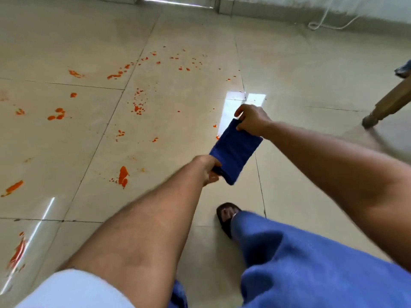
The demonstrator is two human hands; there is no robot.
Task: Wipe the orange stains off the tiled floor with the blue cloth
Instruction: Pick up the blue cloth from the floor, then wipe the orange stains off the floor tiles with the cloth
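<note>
Two hands: both are pinched on the blue cloth point(235, 150), which is stretched between them in the air above the floor, folded into a thick pad.
Left hand point(210, 170): fingers closed on the near lower corner of the cloth, thumb side tucked under the fold.
Right hand point(250, 118): fingers closed on the far upper edge, arm reaching in from the right.
Cloth position: held well clear of the tiled floor point(289, 74), over a tile that carries only a few small specks, not over the main spill.
Orange stains point(123, 176): many, scattered to the left and ahead across several tiles, from fine spatter to long smears; none looks wiped yet, by my judgement.
Foot point(228, 218): a dark sandal is planted just below the cloth, close to the nearest blotches.
Slip risk: the tiles are glossy, so a step onto a wet blotch could skid or track orange further.
Smear risk: a single pass with one face of the pad may spread the larger smears instead of lifting them.
Grout risk: colour may settle in the tile joints.
Chair leg point(387, 107): stands to the right, well apart from the stains.
</note>
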